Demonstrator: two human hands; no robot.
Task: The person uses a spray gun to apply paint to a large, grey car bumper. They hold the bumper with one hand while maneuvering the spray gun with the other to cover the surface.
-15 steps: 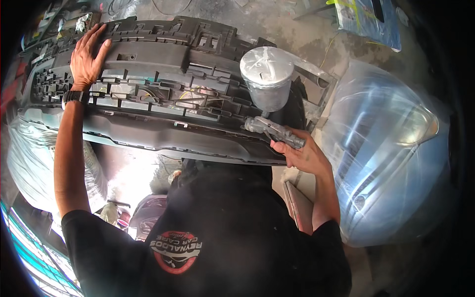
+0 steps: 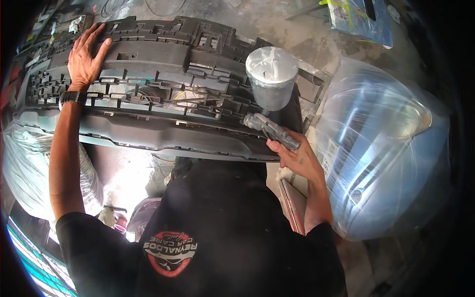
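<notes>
A dark grey plastic car bumper [image 2: 163, 129] with an openwork grille stretches across the space before me. Near its far left edge my left hand [image 2: 88, 57] lies flat, fingers stretched out over the upper part. My right hand [image 2: 301, 157] is wrapped round the grip of a spray gun [image 2: 272, 129], at the bumper's right end. On top of the gun sits a round paint cup [image 2: 272, 79] with a pale, paint-smeared lid, slightly tilted. The gun's nozzle points left over the lower part of the bumper. The trigger fingers are mostly hidden.
To the right stands a car part with a headlamp, wrapped in clear plastic sheeting [image 2: 376, 148]. A blue taped panel [image 2: 358, 22] is at the far right. More plastic sheeting [image 2: 44, 166] hangs at the left. A cable [image 2: 166, 12] lies on the far floor.
My view has shifted slightly, so the wrapped part and my body appear a little further left. The spray gun's cup has moved slightly right and stands more upright. My left hand stays on the bumper.
</notes>
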